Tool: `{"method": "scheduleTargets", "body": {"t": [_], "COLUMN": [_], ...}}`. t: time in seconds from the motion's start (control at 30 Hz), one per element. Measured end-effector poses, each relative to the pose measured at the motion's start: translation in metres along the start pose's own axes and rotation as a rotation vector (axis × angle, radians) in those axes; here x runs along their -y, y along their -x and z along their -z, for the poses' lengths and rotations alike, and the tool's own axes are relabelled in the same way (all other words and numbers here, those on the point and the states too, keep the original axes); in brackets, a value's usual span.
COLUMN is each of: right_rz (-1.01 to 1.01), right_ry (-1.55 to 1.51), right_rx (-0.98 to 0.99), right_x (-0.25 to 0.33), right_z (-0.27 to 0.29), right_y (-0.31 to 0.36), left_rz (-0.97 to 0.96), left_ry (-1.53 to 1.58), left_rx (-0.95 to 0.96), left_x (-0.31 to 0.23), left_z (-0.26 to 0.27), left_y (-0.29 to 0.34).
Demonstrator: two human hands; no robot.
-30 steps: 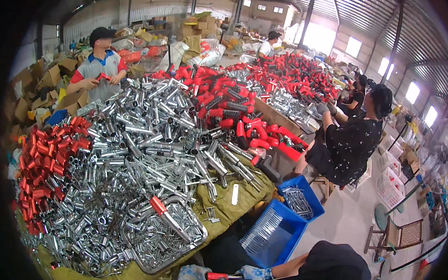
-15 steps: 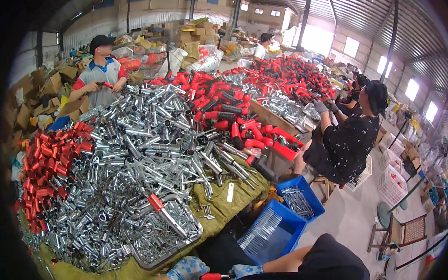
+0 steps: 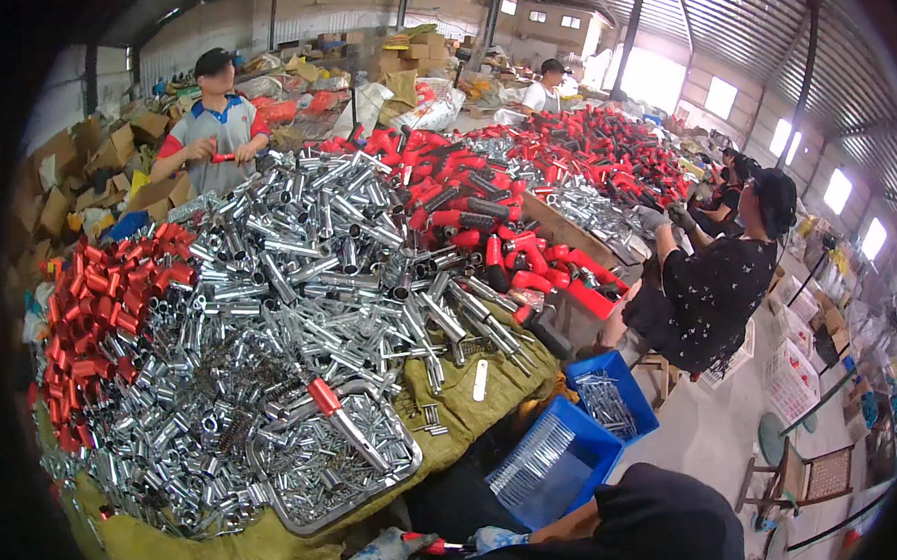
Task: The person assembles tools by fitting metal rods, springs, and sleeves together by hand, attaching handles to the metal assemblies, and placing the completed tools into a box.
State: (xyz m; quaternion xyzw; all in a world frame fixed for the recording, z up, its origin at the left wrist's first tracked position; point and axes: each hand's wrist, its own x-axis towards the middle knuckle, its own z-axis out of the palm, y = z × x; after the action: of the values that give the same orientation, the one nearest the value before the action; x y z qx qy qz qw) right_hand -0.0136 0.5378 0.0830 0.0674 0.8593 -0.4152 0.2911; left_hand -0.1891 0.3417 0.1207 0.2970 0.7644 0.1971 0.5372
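At the lower edge, my left hand [image 3: 390, 552], in a blue-and-white patterned glove, is closed on the near end of a red-handled tool [image 3: 432, 546]. My right hand [image 3: 500, 540], gloved alike, pinches the tool's other end, where a bit of metal shows. Exactly what kind of tool it is, I cannot make out. Just beyond my hands, a grey metal tray [image 3: 314, 526] holds small pins and springs. Across that tray lies a chrome tube with a red collar [image 3: 323, 397].
A heap of chrome tubes [image 3: 308, 276] covers the sacking-draped table [image 3: 494, 408], with red sleeves [image 3: 100, 325] at left and red-and-black handles [image 3: 465, 194] behind. Blue bins [image 3: 569, 510] hold metal rods at right. Co-workers sit at right [image 3: 714, 288] and stand far left [image 3: 212, 140].
The whole view has shifted slightly, so the heap sits further right. My hands still hold the red-handled tool, which now tilts down toward my right hand.
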Motion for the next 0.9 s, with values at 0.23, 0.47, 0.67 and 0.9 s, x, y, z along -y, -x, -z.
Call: {"method": "scheduleTargets", "body": {"t": [0.23, 0.47, 0.67, 0.9], "right_rz": [-0.101, -0.058, 0.274, 0.439], "right_ry": [0.114, 0.297, -0.333, -1.298], "right_rx": [-0.105, -0.204, -0.027, 1.032], "right_x": [0.028, 0.087, 0.101, 0.218], "right_z": [0.008, 0.064, 0.1, 0.082], "right_y": [0.005, 0.03, 0.01, -0.002], "left_rz": [0.311, -0.115, -0.757, -1.148], "left_ry": [0.624, 0.077, 0.5, 0.665], "left_rx": [0.33, -0.059, -0.345, -1.064], "left_x": [0.006, -0.009, -0.097, -0.076], "left_z": [0.003, 0.026, 0.089, 0.12], "left_y": [-0.007, 0.045, 0.158, 0.117]}}
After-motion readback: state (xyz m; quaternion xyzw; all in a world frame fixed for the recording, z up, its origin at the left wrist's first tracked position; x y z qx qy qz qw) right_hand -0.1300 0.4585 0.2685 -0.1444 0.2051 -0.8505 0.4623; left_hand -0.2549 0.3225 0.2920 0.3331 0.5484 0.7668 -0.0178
